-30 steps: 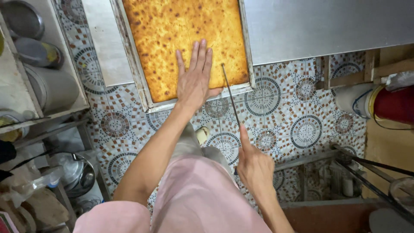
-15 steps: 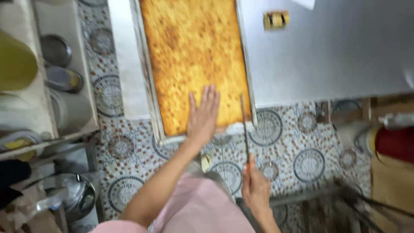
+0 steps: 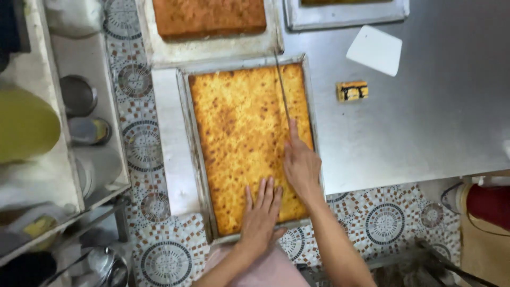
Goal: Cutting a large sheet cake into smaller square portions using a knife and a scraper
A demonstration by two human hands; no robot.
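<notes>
Head view, near to far, with the cake (image 3: 239,133) as my landmark. At the cake's near end I lay my left hand (image 3: 260,210) flat, fingers spread, gripping nothing, only pressing the golden sheet down in its metal tray (image 3: 183,95). Just to the right of that hand, my right hand (image 3: 300,165) is closed around the handle of a long thin knife (image 3: 281,90), forefinger stretched along the blade. The blade runs beside the cake's right edge, its tip reaching the far right corner of the tray. To do this well, I judge the blade should hug the tray wall, stay upright and draw in one steady pull, while the flat palm stays clear of the edge. Right of the cake on the steel table (image 3: 435,122) lie a small cake offcut (image 3: 352,90) and a white scraper (image 3: 375,50). Beyond the cake's far end sits a darker cake (image 3: 210,17).
</notes>
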